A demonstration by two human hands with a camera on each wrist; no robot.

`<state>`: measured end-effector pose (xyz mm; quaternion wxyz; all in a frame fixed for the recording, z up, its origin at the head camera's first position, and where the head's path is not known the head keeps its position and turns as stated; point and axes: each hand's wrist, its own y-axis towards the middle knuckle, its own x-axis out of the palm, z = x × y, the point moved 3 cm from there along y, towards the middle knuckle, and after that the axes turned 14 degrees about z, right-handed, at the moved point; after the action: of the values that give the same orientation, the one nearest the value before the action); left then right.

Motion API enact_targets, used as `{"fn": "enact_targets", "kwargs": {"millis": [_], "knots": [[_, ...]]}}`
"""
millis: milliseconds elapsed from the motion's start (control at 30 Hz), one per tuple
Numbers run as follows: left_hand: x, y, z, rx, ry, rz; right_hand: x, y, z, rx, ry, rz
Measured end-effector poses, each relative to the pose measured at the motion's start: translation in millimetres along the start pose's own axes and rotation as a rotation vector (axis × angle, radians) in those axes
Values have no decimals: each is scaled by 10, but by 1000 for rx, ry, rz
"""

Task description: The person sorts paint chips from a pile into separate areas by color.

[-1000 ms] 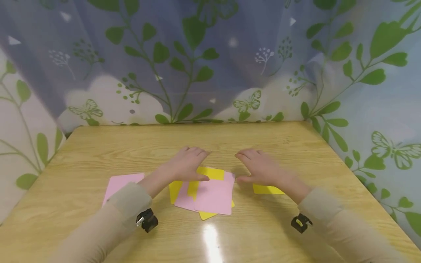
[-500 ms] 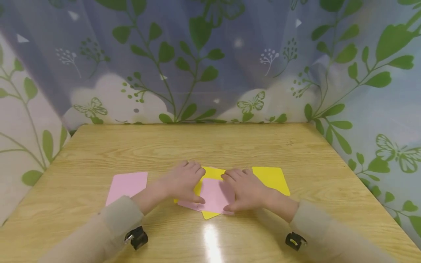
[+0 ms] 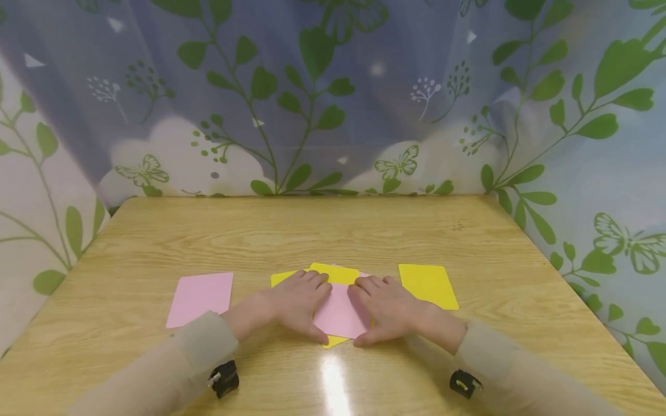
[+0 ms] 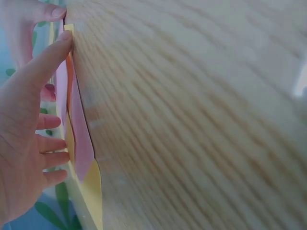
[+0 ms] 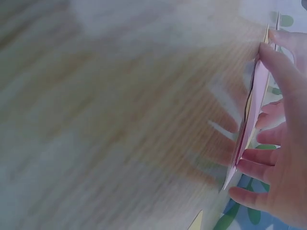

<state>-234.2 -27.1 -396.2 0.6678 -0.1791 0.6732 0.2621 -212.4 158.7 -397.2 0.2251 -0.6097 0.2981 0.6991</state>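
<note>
A loose pile of overlapping pink and yellow cards lies in mid-table, with a pink card (image 3: 340,315) on top and a yellow card (image 3: 335,273) showing behind it. My left hand (image 3: 299,303) rests over the left side of the pile, its thumb at the near edge. Opposite it, my right hand (image 3: 387,309) covers the right side, thumb also at the near edge. Both wrist views show the fingers spread apart, the thumb at the cards' edge, for the left hand (image 4: 24,120) and the right hand (image 5: 288,143) alike. Parts of the pile are hidden under the palms.
A single pink card (image 3: 202,297) lies on the wooden table (image 3: 333,231) to the left of the pile. To the right lies a single yellow card (image 3: 429,285). A leaf-patterned curtain (image 3: 333,115) hangs behind the table and along its sides.
Both hands have come down onto the pile and closer to me, the right one moving leftward off the single yellow card. The two single cards have stayed in place.
</note>
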Motion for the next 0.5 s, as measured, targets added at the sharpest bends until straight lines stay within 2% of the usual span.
{"fn": "enact_targets", "kwargs": {"millis": [300,500], "knots": [[45,1,-10,24,22,19,-13,-6,0,-17,-7,-2],[43,6,-19,43,31,70,1,-6,2,-14,15,-3]]}}
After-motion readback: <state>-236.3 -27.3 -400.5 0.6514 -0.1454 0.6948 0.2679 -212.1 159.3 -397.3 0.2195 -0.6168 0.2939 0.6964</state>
